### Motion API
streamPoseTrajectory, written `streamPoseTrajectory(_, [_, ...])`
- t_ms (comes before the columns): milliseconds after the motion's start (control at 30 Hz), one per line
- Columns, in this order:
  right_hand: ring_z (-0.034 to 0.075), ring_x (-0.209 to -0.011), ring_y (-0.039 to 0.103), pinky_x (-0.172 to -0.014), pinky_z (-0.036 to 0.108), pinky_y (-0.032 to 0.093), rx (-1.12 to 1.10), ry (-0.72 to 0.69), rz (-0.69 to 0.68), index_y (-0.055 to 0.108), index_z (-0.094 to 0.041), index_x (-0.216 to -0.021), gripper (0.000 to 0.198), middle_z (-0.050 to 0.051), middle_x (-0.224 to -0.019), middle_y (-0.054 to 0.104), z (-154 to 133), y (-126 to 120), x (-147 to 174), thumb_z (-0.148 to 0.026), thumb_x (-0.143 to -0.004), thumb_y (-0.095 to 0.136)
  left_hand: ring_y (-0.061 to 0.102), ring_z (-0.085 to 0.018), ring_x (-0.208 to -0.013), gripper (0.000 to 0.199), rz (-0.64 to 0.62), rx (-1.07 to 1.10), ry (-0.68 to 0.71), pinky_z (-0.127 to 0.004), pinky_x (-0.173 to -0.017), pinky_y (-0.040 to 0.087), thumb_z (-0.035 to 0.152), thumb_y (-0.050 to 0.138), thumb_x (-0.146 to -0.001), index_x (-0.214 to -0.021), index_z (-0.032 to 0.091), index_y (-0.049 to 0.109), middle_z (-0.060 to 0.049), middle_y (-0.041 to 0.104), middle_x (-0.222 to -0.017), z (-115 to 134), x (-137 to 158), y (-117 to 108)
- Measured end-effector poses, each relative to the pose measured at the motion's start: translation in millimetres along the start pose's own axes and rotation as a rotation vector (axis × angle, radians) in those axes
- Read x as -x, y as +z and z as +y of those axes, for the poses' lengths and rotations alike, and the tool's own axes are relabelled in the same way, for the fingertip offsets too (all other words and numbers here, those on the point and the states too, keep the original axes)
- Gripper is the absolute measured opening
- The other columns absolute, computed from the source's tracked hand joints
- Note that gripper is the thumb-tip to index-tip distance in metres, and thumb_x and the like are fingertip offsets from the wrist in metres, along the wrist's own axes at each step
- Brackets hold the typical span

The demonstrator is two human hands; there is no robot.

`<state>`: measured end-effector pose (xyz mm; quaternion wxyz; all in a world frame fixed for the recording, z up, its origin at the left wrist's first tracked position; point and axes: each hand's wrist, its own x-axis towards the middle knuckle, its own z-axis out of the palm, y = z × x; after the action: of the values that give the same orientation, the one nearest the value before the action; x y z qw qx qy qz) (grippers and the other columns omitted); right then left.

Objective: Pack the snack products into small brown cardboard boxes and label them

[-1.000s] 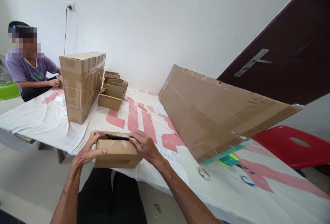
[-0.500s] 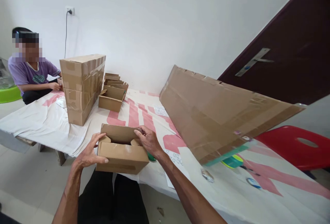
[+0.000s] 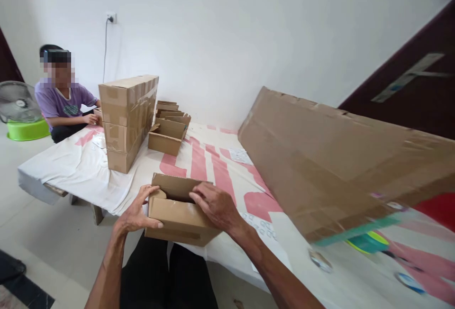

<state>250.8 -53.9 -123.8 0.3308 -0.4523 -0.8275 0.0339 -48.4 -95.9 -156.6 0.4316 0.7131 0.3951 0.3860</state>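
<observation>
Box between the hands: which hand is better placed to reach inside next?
Probably the right hand: its fingers are bent at the box's open top. The left hand grips the left end, thumb on the near side, so it seems better suited to steadying.

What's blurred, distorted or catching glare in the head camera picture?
Head view, centre: the open cardboard box is fairly clear. Head view, right: the door handle and blue-and-white roll are smeared, and the dark door leans steeply, perhaps from lens or camera tilt. Head view, left: pale sheen streaks the stacked taped cartons, and pixel blocks mask the co-worker's head.
</observation>
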Motion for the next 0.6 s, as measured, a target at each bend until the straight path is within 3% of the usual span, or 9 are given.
streamPoseTrajectory(100, [0.021, -0.070, 0.068, -0.063, 0.033, 0.051, -0.114, -0.091, -0.173, 0.070, -0.027, -0.085, 0.033, 0.003, -0.078, 0.072, -21.3, -11.9, 7.0, -0.044, -0.105, 0.051, 0.036, -0.040, -0.150, 0.113, 0.008, 0.017, 0.012, -0.057, -0.118, 0.041, 0.054, 0.096, -0.061, -0.157, 0.032, 0.042, -0.013, 0.034, -0.160, -4.5, 1.1, 0.3])
streamPoseTrajectory(233, [0.019, -0.077, 0.069, -0.070, 0.032, 0.055, -0.106, -0.212, -0.081, 0.069, -0.023, -0.091, 0.025, 0.005, -0.084, 0.071, -49.7, -32.5, 32.4, -0.031, -0.107, 0.052, 0.036, -0.041, -0.151, 0.116, 0.024, 0.032, 0.026, -0.056, -0.118, 0.041, 0.047, 0.098, -0.060, -0.159, 0.031, 0.039, -0.013, 0.033, -0.162, -9.0, 1.3, 1.9])
streamPoseTrajectory(367, [0.020, -0.085, 0.069, -0.076, 0.033, 0.057, -0.015, -0.342, -0.038, 0.069, -0.022, -0.094, 0.015, 0.007, -0.092, 0.072, -69.5, -31.4, 69.7, -0.023, -0.104, 0.058, 0.037, -0.040, -0.151, 0.106, 0.053, 0.009, 0.058, -0.054, -0.118, 0.044, 0.040, 0.094, -0.066, -0.157, 0.029, 0.040, -0.014, 0.034, -0.161, -11.3, -1.1, 4.8])
streamPoseTrajectory(467, [0.022, -0.091, 0.069, -0.081, 0.036, 0.058, 0.001, -0.338, 0.013, 0.071, -0.022, -0.099, 0.014, 0.008, -0.096, 0.072, -73.9, -20.2, 86.6, -0.019, -0.102, 0.058, 0.036, -0.040, -0.152, 0.104, 0.043, -0.010, 0.066, -0.054, -0.118, 0.045, 0.040, 0.092, -0.069, -0.157, 0.028, 0.040, -0.015, 0.033, -0.162, -11.8, -1.6, 5.1])
streamPoseTrajectory(600, [0.019, -0.087, 0.067, -0.078, 0.032, 0.057, -0.105, -0.255, 0.000, 0.069, -0.022, -0.093, 0.019, 0.006, -0.092, 0.068, -70.2, -15.1, 79.5, -0.016, -0.104, 0.053, 0.034, -0.039, -0.154, 0.102, 0.024, -0.029, 0.080, -0.055, -0.120, 0.043, 0.037, 0.090, -0.073, -0.159, 0.028, 0.037, -0.015, 0.031, -0.166, -12.0, 1.0, 3.0])
